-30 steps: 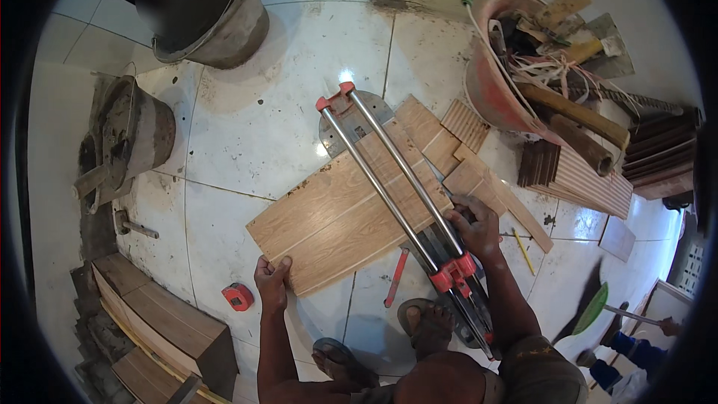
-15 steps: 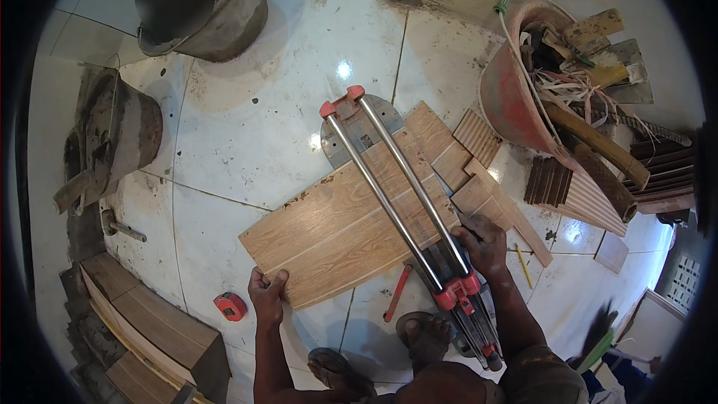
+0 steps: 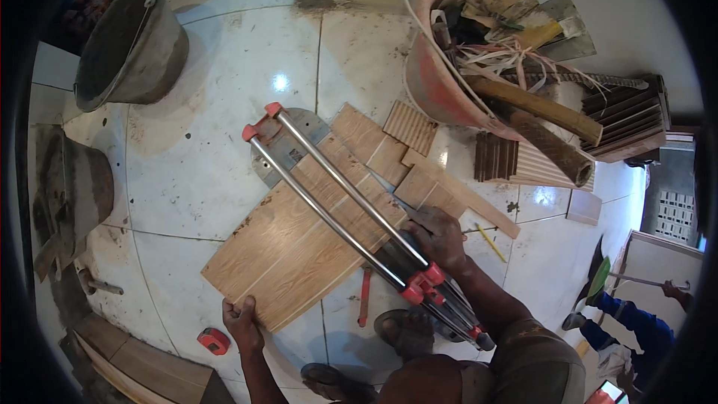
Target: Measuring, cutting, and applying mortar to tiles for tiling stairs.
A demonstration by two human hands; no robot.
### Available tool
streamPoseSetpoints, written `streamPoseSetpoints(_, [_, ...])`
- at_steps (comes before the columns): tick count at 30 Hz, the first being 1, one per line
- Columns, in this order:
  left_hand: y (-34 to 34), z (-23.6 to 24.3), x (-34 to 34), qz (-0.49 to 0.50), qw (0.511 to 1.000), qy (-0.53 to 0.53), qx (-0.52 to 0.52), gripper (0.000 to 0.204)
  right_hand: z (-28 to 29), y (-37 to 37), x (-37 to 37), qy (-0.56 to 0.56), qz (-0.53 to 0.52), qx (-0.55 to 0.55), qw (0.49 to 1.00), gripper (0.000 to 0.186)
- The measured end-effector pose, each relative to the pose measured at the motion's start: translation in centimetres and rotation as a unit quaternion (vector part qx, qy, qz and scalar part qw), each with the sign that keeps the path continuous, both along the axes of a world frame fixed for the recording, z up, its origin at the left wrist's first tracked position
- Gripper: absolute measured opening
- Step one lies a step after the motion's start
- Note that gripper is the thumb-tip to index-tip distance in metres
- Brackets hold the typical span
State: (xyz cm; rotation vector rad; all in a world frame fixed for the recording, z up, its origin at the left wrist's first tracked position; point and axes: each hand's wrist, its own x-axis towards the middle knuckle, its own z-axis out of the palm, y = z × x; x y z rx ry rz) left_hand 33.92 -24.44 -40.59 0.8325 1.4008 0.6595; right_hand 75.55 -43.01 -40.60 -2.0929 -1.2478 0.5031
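Note:
A wood-look tile (image 3: 258, 254) lies slanted under the two steel rails of a manual tile cutter (image 3: 318, 206) with red end pieces. My left hand (image 3: 243, 323) is closed on the tile's near left corner, thumb on top. Beside the rails, at the tile's right edge, is my right hand (image 3: 440, 236) with its fingers curled. A thin tip shows past its knuckles, but what it holds is unclear. A red bar-like handle (image 3: 365, 298) lies near the cutter's lower end. The tile's part beneath the rails is partly hidden.
Cut tile pieces (image 3: 430, 187) and a yellow pencil (image 3: 491, 243) lie right of the cutter. Beyond stands a red bucket (image 3: 441, 82) of scraps. Dark buckets (image 3: 142, 52) stand left; a red tape measure (image 3: 214, 341) lies near my left hand. Another person's blue-clad legs (image 3: 632, 329) show right.
The view has swung to the right, so the floor things sit further left in the picture. More of the other person shows. My left hand stays on the tile corner, my right at its edge.

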Motion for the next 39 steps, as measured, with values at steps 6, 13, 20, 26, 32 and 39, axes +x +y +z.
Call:
streamPoseSetpoints(6, [0.1, -0.5, -0.3, 0.007, 1.000, -0.007, -0.003, 0.038, 1.0, 0.7, -0.5, 0.006, 0.000, 0.013, 1.000, 0.015])
streamPoseSetpoints(13, [-0.1, -0.6, -0.4, -0.004, 1.000, -0.004, 0.000, 0.039, 1.0, 0.7, -0.5, 0.008, -0.018, 0.021, 1.000, 0.011])
streamPoseSetpoints(20, [0.0, -0.5, -0.2, 0.001, 1.000, -0.012, 0.002, 0.038, 1.6, 1.1, -0.6, 0.044, -0.047, 0.003, 0.998, 0.014])
streamPoseSetpoints(26, [0.1, -0.5, 0.2, 0.019, 1.000, 0.004, 0.002, 0.035, 1.2, 0.8, -0.8, 0.069, -0.070, 0.007, 0.995, 0.022])
streamPoseSetpoints(32, [-0.1, -0.4, -0.3, 0.021, 1.000, 0.001, 0.001, 0.035, 1.4, 1.0, -1.2, 0.079, -0.085, 0.012, 0.993, 0.026])
streamPoseSetpoints(39, [-0.2, -1.0, -0.6, 0.013, 1.000, -0.011, -0.003, 0.037, 1.5, 1.0, -1.2, 0.098, -0.094, -0.027, 0.990, 0.027])
